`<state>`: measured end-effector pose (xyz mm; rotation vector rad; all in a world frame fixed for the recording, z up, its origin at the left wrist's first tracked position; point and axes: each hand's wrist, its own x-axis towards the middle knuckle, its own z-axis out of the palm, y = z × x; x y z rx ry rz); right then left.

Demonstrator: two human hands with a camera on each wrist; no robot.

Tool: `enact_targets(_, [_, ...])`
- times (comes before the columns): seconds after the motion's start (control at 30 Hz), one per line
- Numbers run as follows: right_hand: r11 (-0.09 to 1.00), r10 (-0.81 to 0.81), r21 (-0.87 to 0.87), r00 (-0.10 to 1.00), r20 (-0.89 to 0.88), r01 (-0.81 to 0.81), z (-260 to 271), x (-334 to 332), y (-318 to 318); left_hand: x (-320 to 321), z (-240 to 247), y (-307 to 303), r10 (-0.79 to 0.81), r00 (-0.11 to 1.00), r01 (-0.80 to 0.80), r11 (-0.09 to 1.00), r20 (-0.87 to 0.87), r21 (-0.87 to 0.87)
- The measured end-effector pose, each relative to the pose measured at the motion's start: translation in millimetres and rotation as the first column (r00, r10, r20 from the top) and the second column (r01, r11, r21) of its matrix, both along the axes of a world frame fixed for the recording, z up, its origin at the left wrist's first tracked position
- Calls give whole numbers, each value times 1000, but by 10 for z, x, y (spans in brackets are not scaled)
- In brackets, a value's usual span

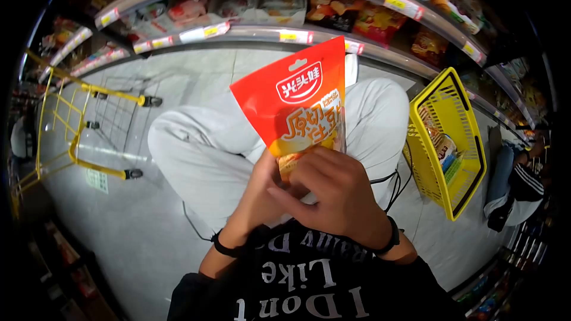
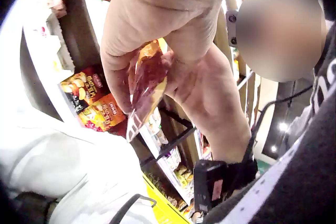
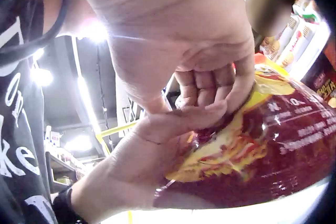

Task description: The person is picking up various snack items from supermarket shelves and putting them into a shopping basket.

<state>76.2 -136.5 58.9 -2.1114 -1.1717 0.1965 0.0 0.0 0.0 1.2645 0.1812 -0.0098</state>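
A red snack bag (image 1: 291, 98) with orange and white lettering stands upright above the person's lap, its hang hole at the top. At its lower left edge the left hand (image 1: 260, 190) grips the bag. The right hand (image 1: 336, 190) holds the lower right part, its fingers curled in and its back toward the head camera. Both hands come close together at the bottom end. In the right wrist view, the bag's dark red back (image 3: 283, 145) shows white print, and the left thumb lies against its lower corner. The hands hide most of the bottom seam.
Light trousers (image 1: 190, 142) on bent legs lie beneath the hands. A yellow basket (image 1: 419, 160) holding several packages stands at the right, a yellow-framed cart (image 1: 74, 137) at the left. Shelves (image 1: 250, 34) of packaged snacks curve across the front. Black cables (image 1: 395, 184) hang beside the right leg.
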Motion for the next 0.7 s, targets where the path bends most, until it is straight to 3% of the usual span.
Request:
enact_targets(0.07, [986,49,163,995,-87,-34,39,47,-128,-35,8,-19,5,1000,-4,998,9,-68])
enact_targets(0.1, [981,65,186,994,-88,-48,-195,45,64,-69,-175,242,19,1000,-18,999,6,-44])
enact_targets(0.17, [928,-157,352,985,76,121,-252,95,-29,-84,-221,272,15,992,-26,996,-129,-89])
enact_targets(0.2, [939,-183,289,983,-34,185,-270,122,-112,-91,-201,331,22,984,-41,994,-178,-104])
enact_targets(0.23, [941,-179,284,983,-36,182,-278,139,-126,-90,-186,374,25,983,-45,993,-181,-108])
enact_targets(0.3, [918,-353,126,919,-177,377,-265,182,-148,-85,-173,449,-7,966,-30,990,-260,-137])
enact_targets(0.37, [936,-304,81,902,-307,343,-333,217,-209,-122,-236,500,-28,974,8,996,-227,-87])
enact_targets(0.43, [955,-264,-56,744,-613,293,-202,271,-210,-130,-223,494,-15,976,-19,988,-216,-153])
enact_targets(0.47, [972,-196,-9,787,-585,235,-263,288,-250,-115,-205,494,-17,974,-27,981,-225,-190])
enact_targets(0.57, [947,-149,58,590,-793,316,-383,300,-332,-73,-155,476,-49,976,-9,965,-213,-264])
enact_targets(0.63, [944,-186,18,579,-794,329,-253,386,-332,-45,-143,447,-71,990,38,966,-122,-255])
enact_targets(0.7, [876,-116,122,448,-887,467,-196,463,-346,19,-137,442,-145,983,117,968,-113,-221])
